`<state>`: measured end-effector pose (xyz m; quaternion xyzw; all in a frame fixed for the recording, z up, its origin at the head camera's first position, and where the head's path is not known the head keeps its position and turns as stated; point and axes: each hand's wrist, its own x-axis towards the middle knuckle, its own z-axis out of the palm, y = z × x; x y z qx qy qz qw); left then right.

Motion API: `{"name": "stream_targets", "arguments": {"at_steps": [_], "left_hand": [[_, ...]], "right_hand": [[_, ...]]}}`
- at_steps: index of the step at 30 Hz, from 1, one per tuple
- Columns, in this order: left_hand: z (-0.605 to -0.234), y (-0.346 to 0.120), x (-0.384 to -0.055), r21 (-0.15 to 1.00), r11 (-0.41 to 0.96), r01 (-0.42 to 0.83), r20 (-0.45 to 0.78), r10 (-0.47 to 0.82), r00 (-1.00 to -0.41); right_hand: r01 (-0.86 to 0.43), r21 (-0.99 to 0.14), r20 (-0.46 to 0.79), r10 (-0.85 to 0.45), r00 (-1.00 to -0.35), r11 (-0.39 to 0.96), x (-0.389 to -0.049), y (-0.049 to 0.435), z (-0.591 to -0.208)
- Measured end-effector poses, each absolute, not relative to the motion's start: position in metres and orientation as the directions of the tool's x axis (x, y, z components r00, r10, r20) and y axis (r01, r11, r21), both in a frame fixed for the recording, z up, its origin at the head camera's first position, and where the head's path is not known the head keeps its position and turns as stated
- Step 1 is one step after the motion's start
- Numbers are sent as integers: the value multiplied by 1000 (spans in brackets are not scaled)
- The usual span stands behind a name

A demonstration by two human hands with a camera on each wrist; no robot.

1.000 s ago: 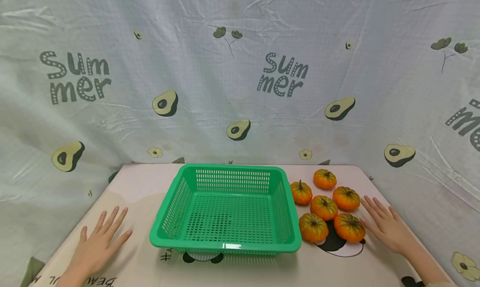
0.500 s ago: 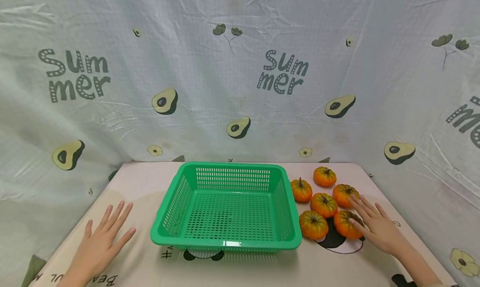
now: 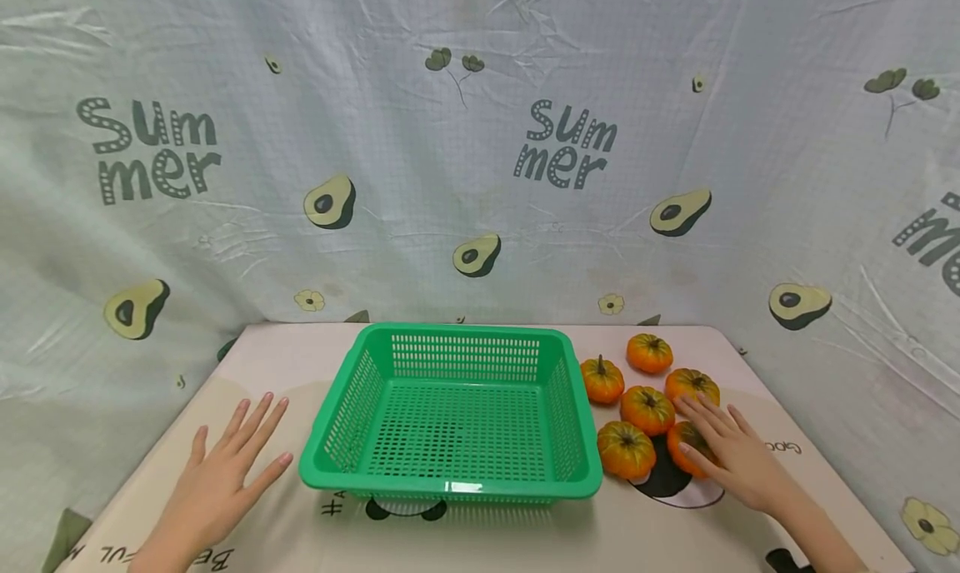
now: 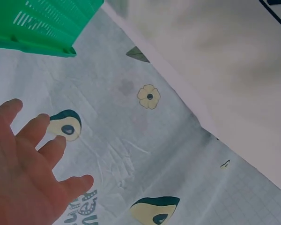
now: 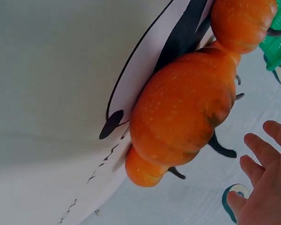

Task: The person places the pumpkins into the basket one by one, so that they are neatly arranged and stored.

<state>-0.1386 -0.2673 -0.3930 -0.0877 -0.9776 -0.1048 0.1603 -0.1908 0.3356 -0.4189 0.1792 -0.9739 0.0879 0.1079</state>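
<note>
Several small orange pumpkins sit in a cluster on the table right of a green plastic basket (image 3: 375, 480). With fingers spread, my right hand (image 3: 738, 465) hovers over the front right pumpkin (image 3: 683, 433), partly hiding it. In the right wrist view a gap shows between the fingers and the large pumpkin (image 5: 182, 108) with its dark stem. Left of the basket, my left hand (image 3: 213, 494) is held with its fingers spread, holding nothing. The left wrist view shows the same hand (image 4: 28, 173) apart from the basket (image 4: 47, 28).
A pale printed cloth covers the table (image 3: 480, 544). Behind and on both sides hangs a white curtain (image 3: 405, 140) with avocado and lettering prints. The other pumpkins, such as the front left one (image 3: 626, 450) and the back one (image 3: 649, 353), stand close together.
My right hand has moved left, from beside the pumpkins to over the front right one. The left hand has shifted right, toward the basket. Basket and pumpkins stay in place.
</note>
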Motion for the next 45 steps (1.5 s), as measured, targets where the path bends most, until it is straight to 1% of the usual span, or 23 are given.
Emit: {"name": "stream_targets", "arguments": {"at_steps": [5,10,15,20,29,37,45], "left_hand": [[-391,-259,-137,179,959,222,328,154,-932],[-394,-250,-135,217,949,228,302,157,-940],[-398,-241,-134,249,938,240,279,167,-946],[-404,-232,-136,259,928,267,289,189,-938],[-407,-223,-141,292,916,275,294,187,-937],[-407,-219,-141,282,925,255,291,171,-941],[-411,-215,-143,272,922,274,341,173,-924]], "right_hand": [[-370,-154,230,-331,-915,916,-192,326,-420],[-382,-179,223,-340,-913,907,-192,314,-424],[-437,-135,278,-389,-878,889,-193,303,-429],[-495,-84,316,-448,-836,865,-195,294,-431],[-525,-43,325,-485,-812,850,-199,284,-435],[-527,-80,296,-484,-823,846,-202,280,-441],[-533,-109,257,-494,-831,839,-205,274,-440]]}}
